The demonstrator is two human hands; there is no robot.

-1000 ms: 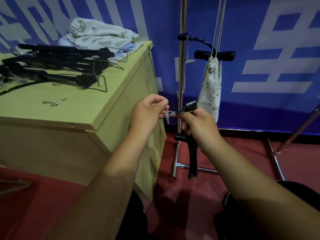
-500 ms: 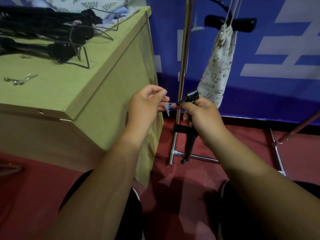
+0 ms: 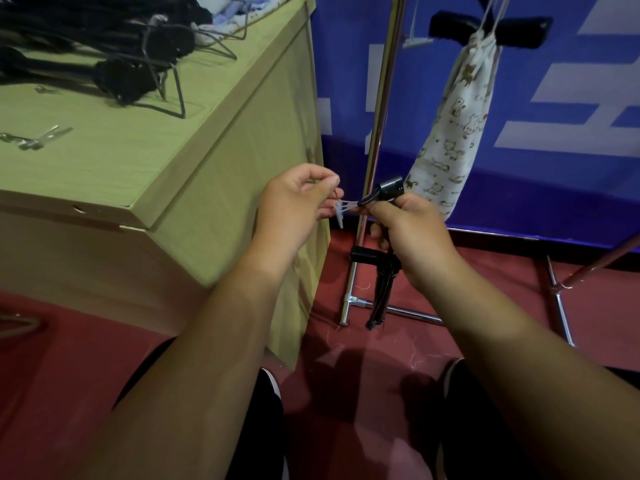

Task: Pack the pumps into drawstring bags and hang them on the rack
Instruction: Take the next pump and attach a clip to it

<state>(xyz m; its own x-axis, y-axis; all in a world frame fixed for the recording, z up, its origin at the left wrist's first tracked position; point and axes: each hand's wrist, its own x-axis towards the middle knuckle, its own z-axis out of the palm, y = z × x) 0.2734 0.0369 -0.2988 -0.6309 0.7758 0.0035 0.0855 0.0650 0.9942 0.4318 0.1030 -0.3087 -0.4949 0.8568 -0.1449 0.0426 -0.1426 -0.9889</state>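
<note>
My right hand (image 3: 412, 240) grips a black pump (image 3: 381, 285) that hangs down over the red floor, its hose head (image 3: 389, 192) poking out above my thumb. My left hand (image 3: 294, 206) pinches a small pale plastic tag (image 3: 338, 213) tied by thin strands to the pump's hose loop. Behind my hands stands the chrome rack pole (image 3: 379, 109). A white cat-print drawstring bag (image 3: 457, 123) hangs by its cords from the rack, with a black pump handle (image 3: 450, 29) sticking out of its top. Several more black pumps (image 3: 121, 74) lie on the wooden table (image 3: 138, 157).
Small metal needles (image 3: 38, 138) lie on the table at the left. Folded fabric (image 3: 239, 8) sits at the table's back edge. The rack's chrome base bars (image 3: 398, 308) cross the red floor, with a slanted leg (image 3: 595, 268) at right. A blue banner covers the wall behind.
The view has tipped downward, so the table and hanging bag sit higher in frame. Both hands keep their hold on the tag and the pump, nearly unmoved.
</note>
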